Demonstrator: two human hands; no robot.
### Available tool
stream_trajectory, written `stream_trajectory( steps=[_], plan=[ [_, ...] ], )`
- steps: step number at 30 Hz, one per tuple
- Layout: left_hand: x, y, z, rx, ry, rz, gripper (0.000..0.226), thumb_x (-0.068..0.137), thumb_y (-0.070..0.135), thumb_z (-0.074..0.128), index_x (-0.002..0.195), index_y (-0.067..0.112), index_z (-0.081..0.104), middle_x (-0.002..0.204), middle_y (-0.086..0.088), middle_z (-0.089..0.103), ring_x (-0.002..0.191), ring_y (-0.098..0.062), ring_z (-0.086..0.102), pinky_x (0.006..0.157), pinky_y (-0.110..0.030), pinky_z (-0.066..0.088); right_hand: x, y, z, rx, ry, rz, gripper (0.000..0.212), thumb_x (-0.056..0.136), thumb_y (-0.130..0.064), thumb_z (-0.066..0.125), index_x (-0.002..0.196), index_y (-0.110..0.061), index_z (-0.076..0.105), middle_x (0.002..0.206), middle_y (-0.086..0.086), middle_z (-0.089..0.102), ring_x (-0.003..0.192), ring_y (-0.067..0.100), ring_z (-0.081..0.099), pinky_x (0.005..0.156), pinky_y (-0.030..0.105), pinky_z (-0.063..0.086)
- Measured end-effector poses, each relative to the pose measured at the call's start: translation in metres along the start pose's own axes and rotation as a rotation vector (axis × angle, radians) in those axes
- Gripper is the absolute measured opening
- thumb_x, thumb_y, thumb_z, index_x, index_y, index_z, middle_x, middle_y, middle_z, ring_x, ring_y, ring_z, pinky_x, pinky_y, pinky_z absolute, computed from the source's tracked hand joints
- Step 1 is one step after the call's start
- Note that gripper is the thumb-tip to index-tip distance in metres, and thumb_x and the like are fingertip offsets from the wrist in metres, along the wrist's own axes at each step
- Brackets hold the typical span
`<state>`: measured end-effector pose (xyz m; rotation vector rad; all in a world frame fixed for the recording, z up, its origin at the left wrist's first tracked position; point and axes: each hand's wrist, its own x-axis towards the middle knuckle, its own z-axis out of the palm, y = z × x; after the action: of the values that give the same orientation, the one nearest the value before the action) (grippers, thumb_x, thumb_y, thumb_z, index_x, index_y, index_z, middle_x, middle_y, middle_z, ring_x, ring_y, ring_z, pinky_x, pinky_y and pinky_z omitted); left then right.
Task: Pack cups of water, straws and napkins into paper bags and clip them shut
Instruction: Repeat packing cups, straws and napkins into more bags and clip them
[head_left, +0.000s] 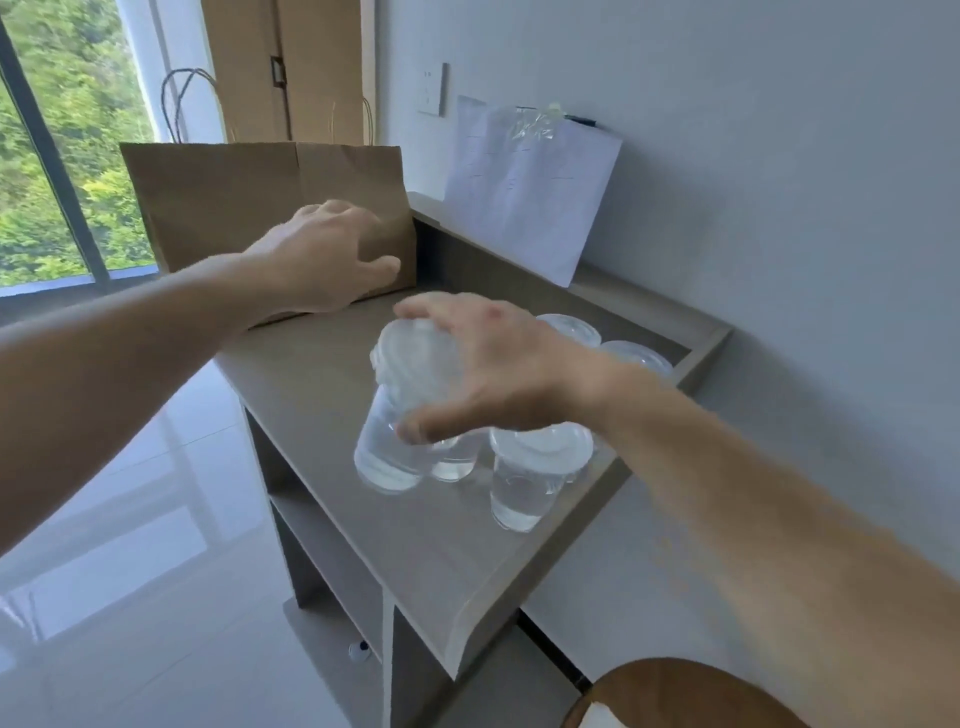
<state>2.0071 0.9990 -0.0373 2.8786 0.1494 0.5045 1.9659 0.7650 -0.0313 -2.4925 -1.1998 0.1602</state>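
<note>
The right hand grips a lidded cup of water from above, with fingers and thumb curled round the lid and rim. The cup is tilted, its base swung to the left, and it looks lifted off the desk. A second cup stands just behind its base, partly hidden. A third cup stands to the right of that one, below the wrist. Beyond the hand, two back cups sit at the desk's rear rim. The left hand holds nothing; its fingers are spread and loosely bent against the front of the brown bag (blur hides how many fingertips touch). The bag stands upright at the desk's far end, handles up. White sheets lean against the wall.
</note>
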Motion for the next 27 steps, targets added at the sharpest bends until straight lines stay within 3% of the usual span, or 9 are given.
stream_trajectory(
  steps=[2,4,9,14,21,27],
  plan=[
    [0.013,0.029,-0.004,0.000,-0.008,0.068,0.056,0.089,0.062,0.046,0.130,0.024,0.052,0.145,-0.003,0.046,0.133,-0.028,0.039,0.103,-0.048,0.041,-0.031,0.007,-0.033,0.053,0.093,0.021,0.097,0.064,-0.053,0.083,0.146,-0.037,0.035,0.135,-0.026,0.043,0.124,-0.001,0.041,0.101,0.019,0.037],
    [0.023,0.066,0.000,-0.008,-0.008,0.153,0.060,0.089,0.063,0.046,0.134,0.024,0.051,0.149,-0.001,0.043,0.138,-0.027,0.036,0.109,-0.050,0.037,-0.067,0.019,-0.058,0.052,0.190,0.085,0.098,0.062,-0.053,0.086,0.145,-0.037,0.037,0.119,-0.036,0.042,0.120,-0.010,0.039,0.097,0.013,0.035],
    [0.024,0.187,0.029,-0.097,-0.006,0.396,0.063,0.091,0.054,0.056,0.144,0.022,0.044,0.152,-0.003,0.040,0.139,-0.028,0.035,0.109,-0.048,0.033,-0.177,0.061,-0.082,-0.061,0.324,0.358,0.100,0.056,-0.055,0.086,0.143,-0.041,0.040,0.123,-0.027,0.042,0.123,-0.001,0.044,0.099,0.022,0.038],
    [-0.004,0.306,0.076,-0.135,-0.124,0.581,0.063,0.089,0.050,0.059,0.144,0.022,0.045,0.151,-0.006,0.041,0.137,-0.031,0.038,0.108,-0.045,0.034,-0.296,0.107,-0.066,-0.098,0.315,0.672,0.100,0.055,-0.057,0.084,0.142,-0.043,0.038,0.136,-0.015,0.047,0.122,0.009,0.048,0.103,0.033,0.043],
    [-0.093,0.419,0.177,-0.077,-0.382,0.765,0.068,0.090,0.057,0.054,0.147,0.023,0.040,0.150,-0.004,0.042,0.136,-0.028,0.039,0.107,-0.043,0.037,-0.424,0.165,0.007,-0.093,0.207,0.963,0.106,0.054,-0.068,0.075,0.146,-0.041,0.030,0.144,-0.014,0.040,0.126,0.014,0.043,0.094,0.033,0.042],
    [-0.196,0.443,0.285,-0.012,-0.809,0.814,0.072,0.088,0.050,0.060,0.149,0.022,0.035,0.151,-0.002,0.042,0.136,-0.025,0.041,0.110,-0.043,0.038,-0.481,0.195,0.079,-0.001,0.145,1.068,0.105,0.057,-0.069,0.069,0.147,-0.038,0.025,0.146,-0.010,0.037,0.131,0.018,0.038,0.100,0.040,0.042]
  ],
)
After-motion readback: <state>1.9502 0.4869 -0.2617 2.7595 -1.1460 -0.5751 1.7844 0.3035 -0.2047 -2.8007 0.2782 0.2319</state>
